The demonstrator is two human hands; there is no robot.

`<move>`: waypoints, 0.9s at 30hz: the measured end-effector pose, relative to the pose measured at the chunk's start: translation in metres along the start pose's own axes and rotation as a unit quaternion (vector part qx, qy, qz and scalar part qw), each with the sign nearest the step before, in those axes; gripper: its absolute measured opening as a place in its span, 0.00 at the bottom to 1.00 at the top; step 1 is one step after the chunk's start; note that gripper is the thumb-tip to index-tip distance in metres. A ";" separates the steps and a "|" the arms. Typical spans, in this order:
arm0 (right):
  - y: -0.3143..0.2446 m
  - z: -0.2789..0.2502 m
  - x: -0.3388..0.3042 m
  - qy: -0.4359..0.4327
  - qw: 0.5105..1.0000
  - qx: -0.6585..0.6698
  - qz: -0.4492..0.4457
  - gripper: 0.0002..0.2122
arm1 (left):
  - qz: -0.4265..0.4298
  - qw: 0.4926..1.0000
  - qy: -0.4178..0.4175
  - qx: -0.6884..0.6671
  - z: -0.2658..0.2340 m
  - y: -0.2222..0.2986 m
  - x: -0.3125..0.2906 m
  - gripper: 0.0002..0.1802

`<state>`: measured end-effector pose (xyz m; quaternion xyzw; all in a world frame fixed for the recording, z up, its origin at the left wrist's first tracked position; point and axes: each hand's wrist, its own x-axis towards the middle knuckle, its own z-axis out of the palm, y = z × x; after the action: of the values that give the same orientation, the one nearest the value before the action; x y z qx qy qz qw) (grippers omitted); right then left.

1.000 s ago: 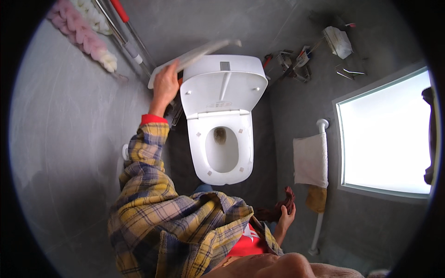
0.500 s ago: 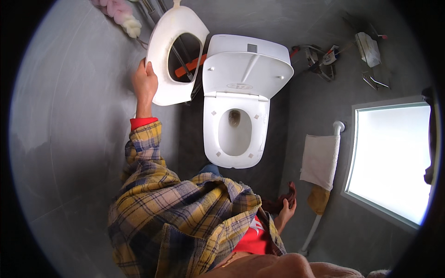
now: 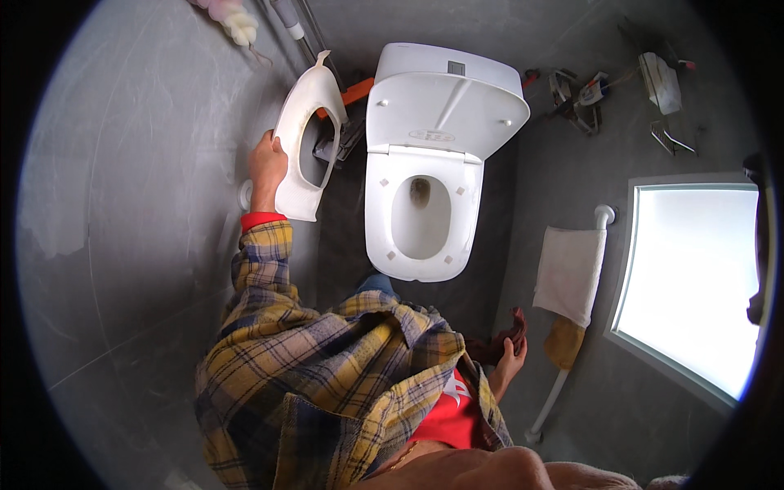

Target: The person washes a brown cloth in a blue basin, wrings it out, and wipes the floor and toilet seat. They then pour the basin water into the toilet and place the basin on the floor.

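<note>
My left hand [image 3: 268, 170] is closed on the edge of a white toilet seat cover [image 3: 298, 200], an oval ring with a tab at its far end. It is held up near the left wall, tilted nearly edge-on, some yellowish staining along its inner rim. To the right of it stands a white toilet [image 3: 379, 224] with its lid [image 3: 433, 122] raised and its seat down, small pads on the seat. A brownish patch shows inside the bowl. Low on the right, my right hand [image 3: 506, 365] is closed around a dark reddish-brown cloth [image 3: 516, 327], partly hidden by my shirt.
An orange-headed floor tool [image 3: 358, 90] and grey poles lean in the far left corner. A pink and cream braided thing [image 3: 233, 20] hangs on the left wall. Along the right wall are a rail with a white towel [image 3: 570, 273], wall racks [image 3: 580, 98] and a bright window [image 3: 690, 282].
My left hand has brought the toilet seat cover lower and nearer to me, turning it more edge-on. My right hand keeps its hold on the cloth. The whole view has shifted slightly.
</note>
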<state>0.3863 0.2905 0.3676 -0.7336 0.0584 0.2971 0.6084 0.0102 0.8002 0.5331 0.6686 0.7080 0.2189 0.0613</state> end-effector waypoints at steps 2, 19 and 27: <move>0.002 -0.001 -0.002 -0.002 1.000 0.001 0.001 0.28 | -0.009 1.000 -0.018 0.004 0.008 -0.012 0.001 0.14; -0.022 0.000 -0.027 0.047 0.998 -0.027 0.030 0.26 | 0.143 0.884 -0.444 0.033 -0.059 0.041 -0.021 0.15; -0.014 0.003 -0.041 0.101 0.993 -0.060 -0.004 0.27 | 0.167 0.792 -0.454 -0.373 -0.036 0.151 -0.034 0.16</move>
<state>0.3581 0.2852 0.4004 -0.7955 0.0984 0.2218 0.5552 0.1392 0.7604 0.6177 0.7242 0.3394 0.1440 0.5827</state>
